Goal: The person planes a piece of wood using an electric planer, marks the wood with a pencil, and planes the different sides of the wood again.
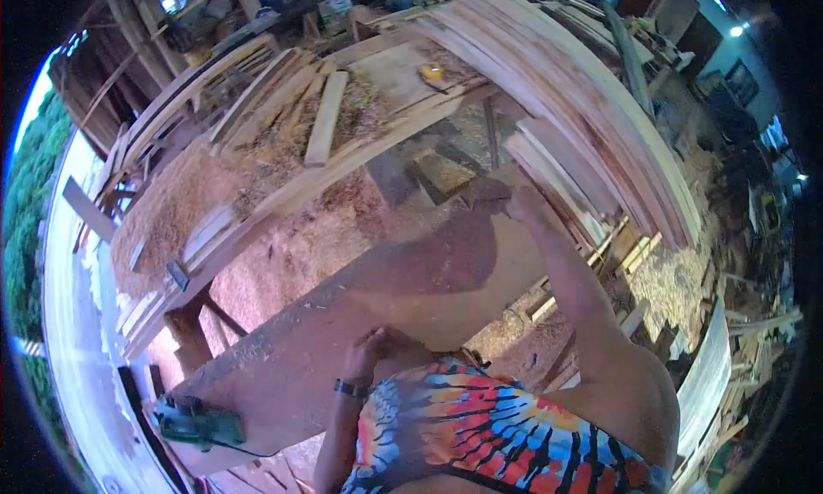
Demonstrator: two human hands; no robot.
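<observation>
A long, wide brown board point(403, 293) lies slantwise before me, with dust and a few shavings on it. My right hand point(520, 206) reaches out to its far right end. The fingers are closed around a dark thing point(489, 194) that is too blurred to name, beside a wooden box-like opening point(446, 175). Close to my body, my left hand point(370, 348) is over the near edge of the board, with curled fingers; whether anything is in them is hidden. A dark band circles that wrist. A green power tool point(201, 427), probably a planer, rests at the board's lower left end.
Behind the board, a bench edged with long timber point(343, 164) carries loose planks point(327, 117), heaps of shavings point(189, 198) and a yellow tape measure point(433, 72). Long stacked planks point(591, 108) run down the right. Offcuts and sawdust point(677, 280) cover the floor there.
</observation>
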